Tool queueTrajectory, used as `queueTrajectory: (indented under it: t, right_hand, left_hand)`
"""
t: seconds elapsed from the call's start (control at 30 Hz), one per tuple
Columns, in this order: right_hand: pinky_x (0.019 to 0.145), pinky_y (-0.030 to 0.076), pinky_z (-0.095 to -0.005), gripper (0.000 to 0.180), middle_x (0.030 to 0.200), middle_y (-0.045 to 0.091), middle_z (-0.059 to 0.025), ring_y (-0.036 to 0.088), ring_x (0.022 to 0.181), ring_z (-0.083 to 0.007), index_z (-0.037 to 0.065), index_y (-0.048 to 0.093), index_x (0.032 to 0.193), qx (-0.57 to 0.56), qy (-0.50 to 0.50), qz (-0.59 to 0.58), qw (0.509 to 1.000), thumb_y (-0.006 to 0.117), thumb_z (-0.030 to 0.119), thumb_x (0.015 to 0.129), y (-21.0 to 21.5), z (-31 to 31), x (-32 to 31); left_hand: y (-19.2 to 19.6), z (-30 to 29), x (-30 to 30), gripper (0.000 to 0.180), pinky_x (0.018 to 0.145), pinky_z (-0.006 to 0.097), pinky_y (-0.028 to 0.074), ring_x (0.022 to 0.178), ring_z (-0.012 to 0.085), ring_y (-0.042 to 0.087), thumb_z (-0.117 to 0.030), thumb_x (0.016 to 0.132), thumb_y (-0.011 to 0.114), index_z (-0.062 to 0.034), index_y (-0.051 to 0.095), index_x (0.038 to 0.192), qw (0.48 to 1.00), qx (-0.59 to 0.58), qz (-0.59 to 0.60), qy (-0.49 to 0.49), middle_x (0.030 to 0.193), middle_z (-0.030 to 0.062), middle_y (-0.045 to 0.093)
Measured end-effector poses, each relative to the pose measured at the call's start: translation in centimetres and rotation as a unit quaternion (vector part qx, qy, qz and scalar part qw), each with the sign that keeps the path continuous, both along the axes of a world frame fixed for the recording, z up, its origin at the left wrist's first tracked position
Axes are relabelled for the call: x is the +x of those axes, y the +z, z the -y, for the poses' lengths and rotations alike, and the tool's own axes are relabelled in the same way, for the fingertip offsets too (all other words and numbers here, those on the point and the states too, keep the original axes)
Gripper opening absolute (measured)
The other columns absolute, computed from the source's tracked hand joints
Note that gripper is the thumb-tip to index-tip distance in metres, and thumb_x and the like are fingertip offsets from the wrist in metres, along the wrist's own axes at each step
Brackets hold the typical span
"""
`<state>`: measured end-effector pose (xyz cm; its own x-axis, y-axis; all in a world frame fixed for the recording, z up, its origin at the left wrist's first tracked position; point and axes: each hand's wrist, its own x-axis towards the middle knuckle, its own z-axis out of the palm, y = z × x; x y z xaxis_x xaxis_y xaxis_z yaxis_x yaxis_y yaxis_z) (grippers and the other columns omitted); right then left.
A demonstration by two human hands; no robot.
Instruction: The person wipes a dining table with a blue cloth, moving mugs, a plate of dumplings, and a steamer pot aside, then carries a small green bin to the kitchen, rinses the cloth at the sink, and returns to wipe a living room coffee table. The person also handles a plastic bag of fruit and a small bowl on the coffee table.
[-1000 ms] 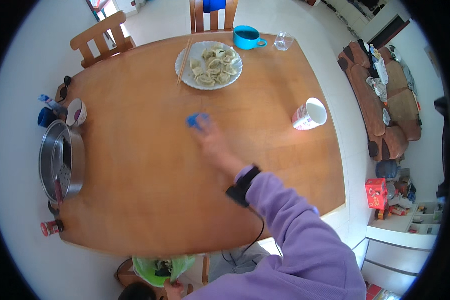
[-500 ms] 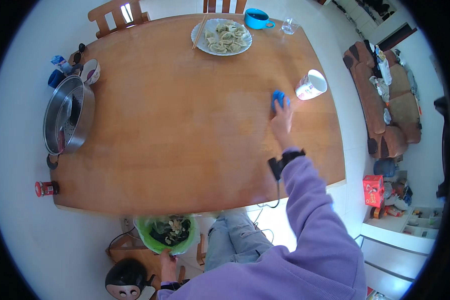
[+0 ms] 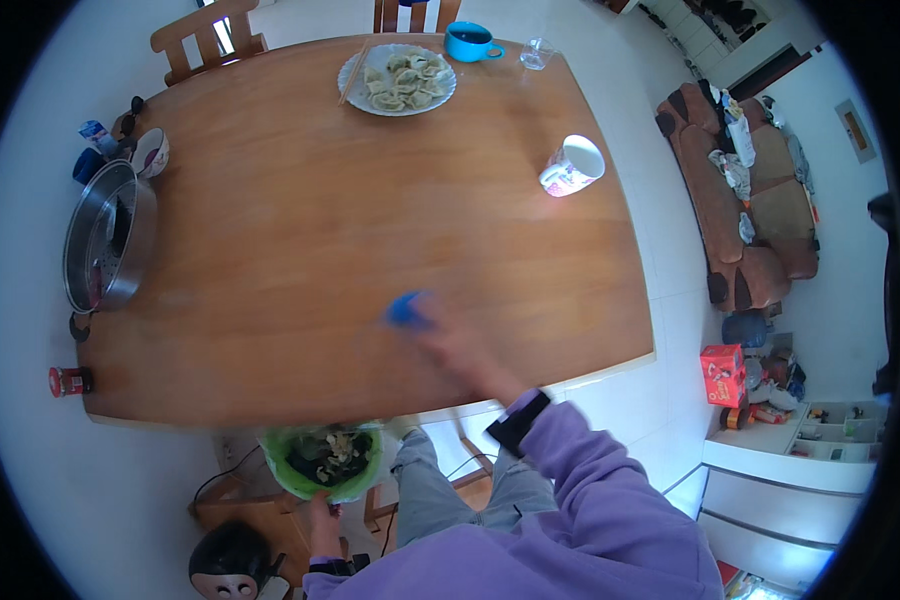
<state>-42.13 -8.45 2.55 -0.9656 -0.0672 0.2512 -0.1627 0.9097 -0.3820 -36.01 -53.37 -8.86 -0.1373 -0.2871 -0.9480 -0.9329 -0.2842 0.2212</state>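
My right hand pressed a small blue cloth onto the brown wooden desk near its near edge, though blur hid how tightly my fingers closed. My left hand gripped a green bowl of scraps below the desk's edge.

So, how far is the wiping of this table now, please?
Done: the broad middle of the wooden table shows bare, with no visible crumbs. In hand: the right hand presses a blue cloth near the front edge, blurred; the left hand holds a green-lined waste bin under that edge. Left: the plate of dumplings, white mug and steel pot stand on the table.
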Motion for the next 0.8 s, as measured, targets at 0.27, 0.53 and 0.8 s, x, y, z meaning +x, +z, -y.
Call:
queueTrajectory:
  t: [0.27, 0.53, 0.8]
  right_hand:
    - [0.109, 0.018, -0.0493, 0.049, 0.141, 0.035, -0.0150, 0.026, 0.132, -0.0361, 0.013, 0.051, 0.125, 0.008, -0.224, -0.079, 0.972, 0.050, 0.005, 0.077, -0.8, -10.7, -1.4]
    - [0.105, 0.028, -0.0498, 0.044, 0.143, 0.033, -0.0070, 0.031, 0.130, -0.0340, 0.021, 0.053, 0.121, -0.038, 0.094, -0.011, 0.995, 0.049, 0.008, 0.079, 0.7, -16.8, 15.9]
    - [0.105, 0.026, -0.0516, 0.040, 0.142, 0.034, -0.0022, 0.034, 0.130, -0.0283, 0.024, 0.056, 0.119, 0.018, 0.050, -0.007, 0.999, 0.049, 0.011, 0.082, 2.3, -35.8, 22.1]
  left_hand:
    - [0.9, -5.3, 3.0, 0.011, 0.038, 0.025, 0.032, 0.046, 0.0152, 0.041, -0.012, 0.078, 0.052, -0.0056, 0.043, 0.082, 0.999, -0.007, -0.031, 0.031, 0.064, 0.0061, 0.045]
    - [1.9, -15.6, 11.8, 0.021, 0.043, 0.024, 0.038, 0.053, 0.0146, 0.047, -0.026, 0.078, 0.054, -0.0067, 0.051, 0.087, 0.983, -0.079, -0.096, 0.136, 0.070, 0.0050, 0.051]
    - [4.9, -26.9, 23.0, 0.030, 0.051, 0.023, 0.044, 0.057, 0.0146, 0.051, -0.027, 0.081, 0.050, -0.0041, 0.053, 0.101, 0.964, 0.041, -0.120, 0.233, 0.090, 0.0175, 0.065]
